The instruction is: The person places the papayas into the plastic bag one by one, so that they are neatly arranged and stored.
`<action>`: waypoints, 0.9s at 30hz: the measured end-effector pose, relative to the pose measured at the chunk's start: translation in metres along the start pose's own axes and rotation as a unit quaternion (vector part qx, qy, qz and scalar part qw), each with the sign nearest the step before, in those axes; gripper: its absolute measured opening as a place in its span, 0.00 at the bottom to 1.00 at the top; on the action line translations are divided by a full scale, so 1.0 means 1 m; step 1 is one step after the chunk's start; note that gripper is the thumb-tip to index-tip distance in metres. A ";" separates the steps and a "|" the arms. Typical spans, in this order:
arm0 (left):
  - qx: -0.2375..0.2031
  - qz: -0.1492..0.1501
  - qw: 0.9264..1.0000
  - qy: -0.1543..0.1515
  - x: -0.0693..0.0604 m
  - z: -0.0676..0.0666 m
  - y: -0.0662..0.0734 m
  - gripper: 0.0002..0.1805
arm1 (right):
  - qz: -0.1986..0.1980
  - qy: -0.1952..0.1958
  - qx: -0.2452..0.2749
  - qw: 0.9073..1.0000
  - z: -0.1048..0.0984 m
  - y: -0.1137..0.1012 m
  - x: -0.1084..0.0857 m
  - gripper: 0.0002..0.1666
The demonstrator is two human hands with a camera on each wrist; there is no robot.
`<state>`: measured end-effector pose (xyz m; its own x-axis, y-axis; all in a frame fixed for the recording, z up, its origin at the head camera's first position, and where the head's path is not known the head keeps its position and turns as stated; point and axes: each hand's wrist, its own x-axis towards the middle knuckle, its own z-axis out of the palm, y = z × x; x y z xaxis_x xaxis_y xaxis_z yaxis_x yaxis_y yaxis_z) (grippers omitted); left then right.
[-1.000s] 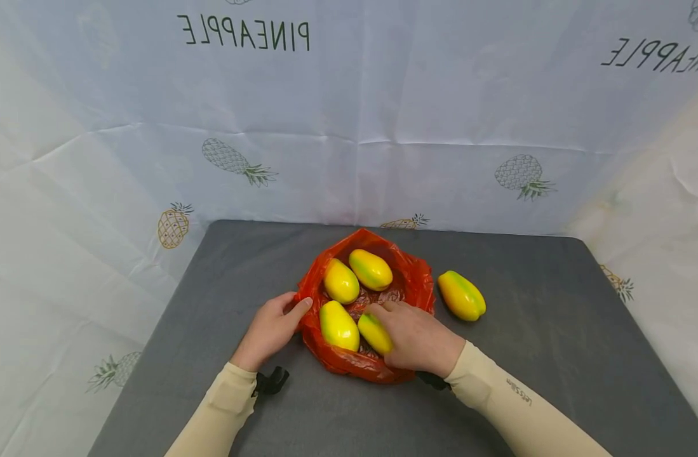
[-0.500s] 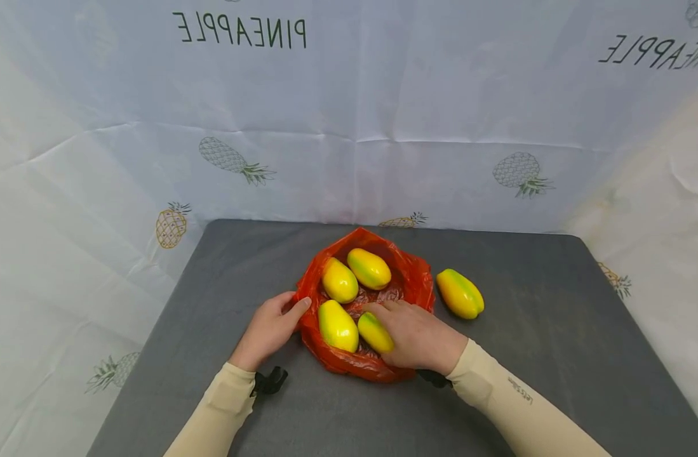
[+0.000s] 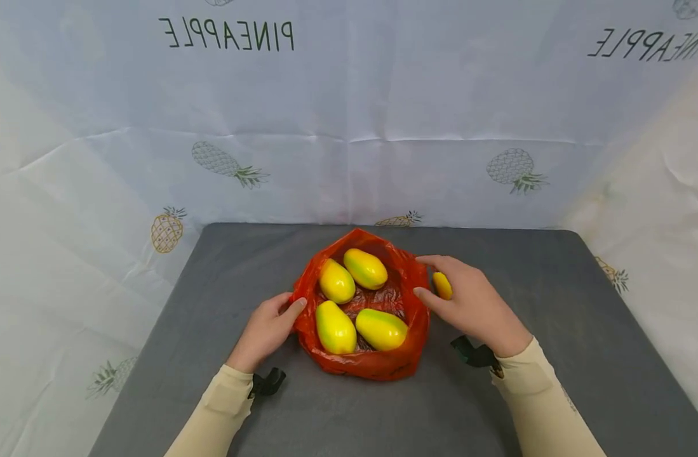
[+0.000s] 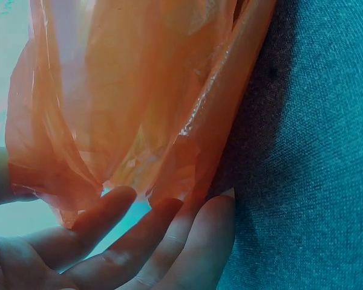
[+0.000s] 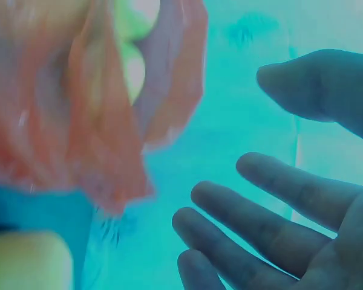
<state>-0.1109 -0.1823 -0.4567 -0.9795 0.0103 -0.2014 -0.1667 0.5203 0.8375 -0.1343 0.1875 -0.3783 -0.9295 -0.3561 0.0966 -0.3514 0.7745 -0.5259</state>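
A red plastic bag [image 3: 417, 317] stands with its mouth wide on the table, and several glossy yellow-green papayas [image 3: 381, 329] lie inside it. My left hand [image 3: 265, 331] holds the bag's left rim, thumb on the inner side and fingers outside; the left wrist view shows the thin film [image 4: 181, 163] between thumb and fingers. At the bag's right side, my right hand [image 3: 477, 304] is spread and holds nothing. The right wrist view shows its fingers apart from the bag [image 5: 103, 133]. One more papaya [image 3: 442, 285] lies outside the bag, largely hidden behind the right hand.
The dark grey table [image 3: 349, 419] reaches back to a white cloth [image 3: 349, 178] printed with pineapples, which also hangs at both sides. Black camera mounts [image 3: 268, 382] sit at both wrists.
My right hand has let go of the papaya at the front right in the bag and moved right, out of the bag. That papaya now lies turned more sideways. The left hand stays put.
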 end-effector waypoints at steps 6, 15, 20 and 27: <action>0.000 -0.002 1.000 0.005 0.003 0.002 0.001 0.19 | 0.062 0.016 0.004 0.998 -0.005 0.028 -0.004 0.39; -0.022 -0.012 1.000 -0.006 0.006 0.003 0.001 0.22 | 0.108 0.015 0.002 0.994 0.007 0.056 -0.001 0.44; -0.035 -0.019 0.999 -0.015 0.011 -0.003 0.004 0.26 | 0.123 0.010 -0.002 0.992 0.014 0.068 0.002 0.48; -0.033 -0.029 0.999 -0.030 0.016 -0.011 0.012 0.28 | 0.136 -0.008 -0.010 0.991 0.022 0.081 0.003 0.51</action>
<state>-0.1302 -0.1857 -0.4441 -0.9598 0.0329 -0.2788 -0.2324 0.4639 0.8548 -0.1634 0.2372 -0.4389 -0.9883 -0.1401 -0.0602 -0.0895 0.8527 -0.5146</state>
